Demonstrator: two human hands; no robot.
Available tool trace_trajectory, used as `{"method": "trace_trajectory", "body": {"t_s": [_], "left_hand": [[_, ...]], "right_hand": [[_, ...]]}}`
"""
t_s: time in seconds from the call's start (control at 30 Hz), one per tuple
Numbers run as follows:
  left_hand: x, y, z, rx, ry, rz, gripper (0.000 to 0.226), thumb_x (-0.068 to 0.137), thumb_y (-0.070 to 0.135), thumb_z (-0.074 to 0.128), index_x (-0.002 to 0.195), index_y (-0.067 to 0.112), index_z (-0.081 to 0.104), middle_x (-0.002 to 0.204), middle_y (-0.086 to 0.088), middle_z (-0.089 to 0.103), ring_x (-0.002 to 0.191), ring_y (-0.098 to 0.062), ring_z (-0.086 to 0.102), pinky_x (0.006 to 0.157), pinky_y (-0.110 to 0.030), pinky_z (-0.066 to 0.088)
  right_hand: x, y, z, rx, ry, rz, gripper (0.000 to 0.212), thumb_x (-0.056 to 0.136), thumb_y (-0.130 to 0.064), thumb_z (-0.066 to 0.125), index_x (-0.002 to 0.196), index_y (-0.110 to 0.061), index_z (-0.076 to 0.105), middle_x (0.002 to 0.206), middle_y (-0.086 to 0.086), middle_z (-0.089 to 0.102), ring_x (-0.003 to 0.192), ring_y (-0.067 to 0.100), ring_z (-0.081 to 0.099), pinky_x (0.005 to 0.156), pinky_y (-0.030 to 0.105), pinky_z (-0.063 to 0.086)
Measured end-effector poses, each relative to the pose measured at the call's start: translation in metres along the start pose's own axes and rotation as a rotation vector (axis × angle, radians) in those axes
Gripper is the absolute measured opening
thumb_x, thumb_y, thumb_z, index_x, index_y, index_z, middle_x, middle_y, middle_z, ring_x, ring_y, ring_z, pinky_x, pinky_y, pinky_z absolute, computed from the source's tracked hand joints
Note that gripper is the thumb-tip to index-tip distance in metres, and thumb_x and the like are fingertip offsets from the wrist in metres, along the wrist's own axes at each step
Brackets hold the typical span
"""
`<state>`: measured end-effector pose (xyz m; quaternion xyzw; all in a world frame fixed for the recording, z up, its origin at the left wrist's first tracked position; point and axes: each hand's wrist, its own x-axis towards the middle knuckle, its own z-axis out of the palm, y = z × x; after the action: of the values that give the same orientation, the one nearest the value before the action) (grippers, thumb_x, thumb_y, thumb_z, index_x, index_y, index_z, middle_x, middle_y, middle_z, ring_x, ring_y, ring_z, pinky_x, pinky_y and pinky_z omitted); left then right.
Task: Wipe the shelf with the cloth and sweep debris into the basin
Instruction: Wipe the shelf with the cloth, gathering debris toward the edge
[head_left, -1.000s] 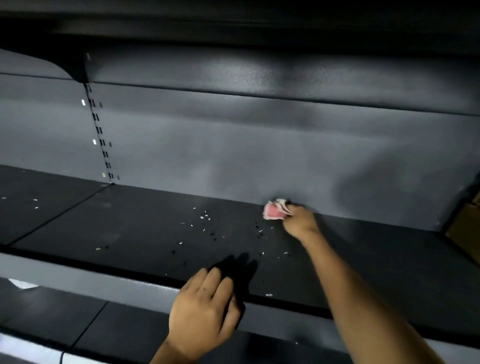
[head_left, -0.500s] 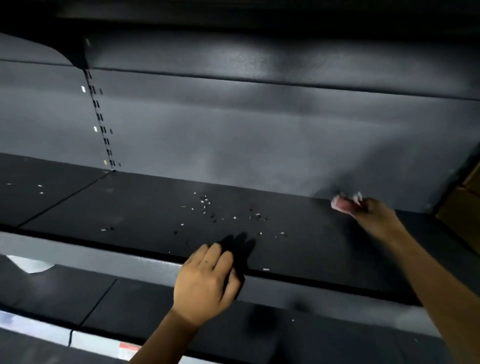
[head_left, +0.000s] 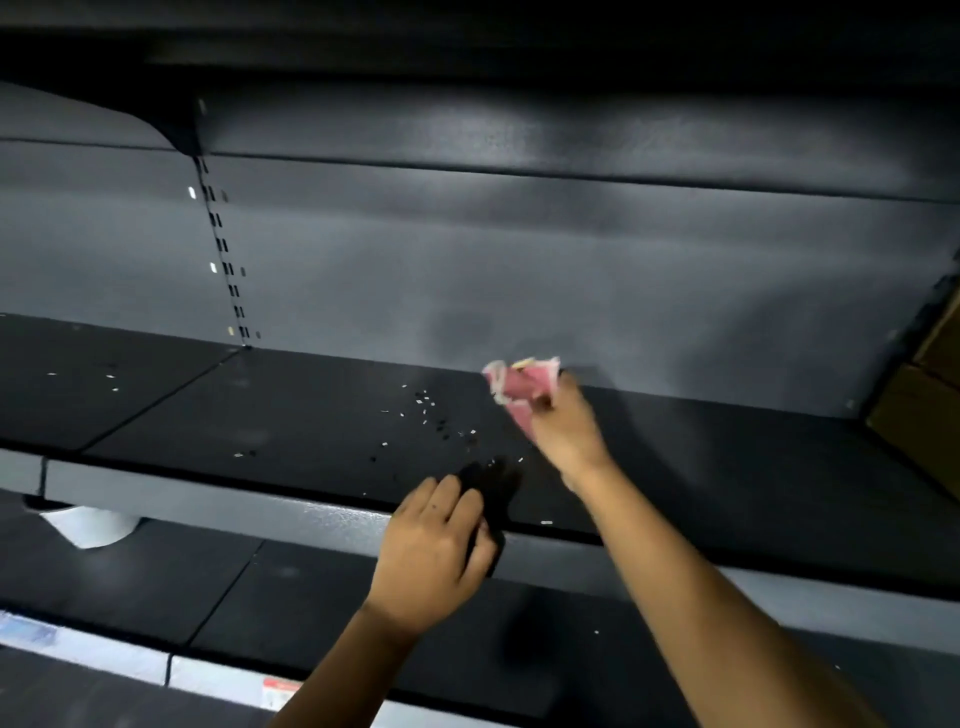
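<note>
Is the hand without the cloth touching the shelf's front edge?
Cannot tell. In the head view the left hand overlaps the shelf front edge, fingers curled with a dark shadow beside them, but no contact or gap shows plainly.

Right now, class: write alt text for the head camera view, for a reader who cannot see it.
A right hand holds a pink cloth at the back of a dark shelf, beside scattered debris. The left hand rests on the shelf's front edge.

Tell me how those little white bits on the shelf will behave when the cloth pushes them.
The debris looks tiny and loose, so it probably slides easily on the smooth shelf. It lies spread out, so some may slip past the bunched cloth.
</note>
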<state>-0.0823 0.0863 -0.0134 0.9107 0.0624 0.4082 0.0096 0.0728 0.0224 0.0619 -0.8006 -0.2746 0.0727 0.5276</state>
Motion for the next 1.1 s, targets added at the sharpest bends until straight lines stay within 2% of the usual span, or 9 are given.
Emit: {"method": "trace_trajectory", "body": {"t_s": [0.13, 0.23, 0.33, 0.43, 0.53, 0.67, 0.8, 0.93, 1.1], "left_hand": [[-0.001, 0.0, 0.0, -0.022, 0.018, 0.014, 0.016, 0.081, 0.021, 0.045, 0.069, 0.011, 0.047, 0.07, -0.006, 0.047, 0.061, -0.025, 0.044, 0.062, -0.029, 0.031], [0.0, 0.001, 0.002, -0.004, 0.05, 0.0, 0.018, 0.08, 0.02, 0.045, 0.066, 0.01, 0.049, 0.068, -0.007, 0.047, 0.06, -0.025, 0.043, 0.059, -0.03, 0.031], [0.001, 0.001, 0.006, 0.012, 0.07, 0.004, 0.02, 0.079, 0.02, 0.045, 0.063, 0.009, 0.05, 0.066, -0.008, 0.047, 0.058, -0.025, 0.043, 0.058, -0.029, 0.03], [0.001, 0.001, 0.007, 0.011, 0.093, 0.013, 0.019, 0.079, 0.018, 0.045, 0.063, 0.009, 0.048, 0.065, -0.008, 0.045, 0.058, -0.025, 0.04, 0.058, -0.03, 0.029], [0.0, 0.001, 0.007, 0.0, 0.094, 0.02, 0.019, 0.08, 0.018, 0.045, 0.064, 0.009, 0.046, 0.065, -0.009, 0.044, 0.059, -0.027, 0.039, 0.058, -0.033, 0.03], [-0.003, -0.002, 0.004, -0.029, 0.057, 0.04, 0.016, 0.081, 0.018, 0.047, 0.068, 0.011, 0.045, 0.068, -0.008, 0.044, 0.062, -0.025, 0.038, 0.057, -0.033, 0.032], [-0.004, -0.003, 0.0, -0.071, 0.042, 0.054, 0.013, 0.081, 0.018, 0.047, 0.073, 0.014, 0.038, 0.069, -0.006, 0.044, 0.063, -0.023, 0.038, 0.058, -0.03, 0.031], [-0.003, -0.002, 0.005, -0.055, 0.083, 0.049, 0.013, 0.081, 0.018, 0.047, 0.072, 0.014, 0.038, 0.067, -0.007, 0.043, 0.061, -0.023, 0.038, 0.058, -0.029, 0.031], [-0.006, 0.0, 0.009, -0.048, 0.085, 0.043, 0.009, 0.082, 0.018, 0.045, 0.077, 0.013, 0.038, 0.07, -0.009, 0.045, 0.063, -0.025, 0.038, 0.06, -0.032, 0.032]], "right_hand": [[-0.005, 0.009, -0.085, -0.239, 0.079, -0.151, 0.03, 0.085, -0.008, 0.056, 0.114, -0.012, 0.057, 0.117, 0.012, 0.066, 0.109, 0.03, 0.061, 0.094, 0.041, 0.048], [-0.027, 0.031, -0.153, -0.668, -0.259, -0.144, 0.033, 0.084, -0.01, 0.062, 0.094, -0.041, 0.062, 0.111, -0.001, 0.069, 0.107, 0.021, 0.064, 0.084, 0.02, 0.045], [-0.044, 0.048, -0.166, -0.702, -0.562, -0.141, 0.055, 0.079, -0.004, 0.067, 0.078, -0.059, 0.061, 0.098, -0.02, 0.069, 0.092, -0.01, 0.061, 0.077, 0.002, 0.041], [-0.051, 0.044, -0.133, -0.661, -0.711, -0.301, 0.027, 0.081, -0.003, 0.065, 0.099, -0.02, 0.071, 0.105, -0.013, 0.059, 0.099, -0.016, 0.051, 0.084, -0.002, 0.035], [-0.045, 0.033, -0.081, -0.599, -0.672, -0.551, 0.024, 0.076, -0.001, 0.063, 0.097, -0.009, 0.071, 0.105, -0.003, 0.064, 0.091, -0.008, 0.053, 0.082, -0.001, 0.034], [-0.032, 0.024, -0.018, -0.558, -0.414, -0.617, 0.033, 0.076, 0.009, 0.059, 0.102, -0.008, 0.071, 0.109, 0.003, 0.065, 0.096, 0.015, 0.062, 0.086, 0.013, 0.042], [-0.013, 0.015, -0.039, -0.394, -0.099, -0.583, 0.034, 0.069, 0.015, 0.062, 0.094, -0.005, 0.073, 0.101, 0.008, 0.071, 0.089, 0.011, 0.065, 0.079, -0.002, 0.035], [-0.027, 0.032, -0.089, -0.493, -0.512, -0.626, 0.031, 0.075, 0.003, 0.069, 0.102, -0.012, 0.072, 0.113, -0.009, 0.065, 0.1, -0.025, 0.051, 0.087, -0.004, 0.036], [-0.052, 0.039, -0.064, -0.504, -0.677, -0.726, 0.038, 0.083, -0.001, 0.056, 0.115, -0.02, 0.067, 0.127, -0.015, 0.059, 0.12, -0.027, 0.03, 0.102, -0.002, 0.02]]}}
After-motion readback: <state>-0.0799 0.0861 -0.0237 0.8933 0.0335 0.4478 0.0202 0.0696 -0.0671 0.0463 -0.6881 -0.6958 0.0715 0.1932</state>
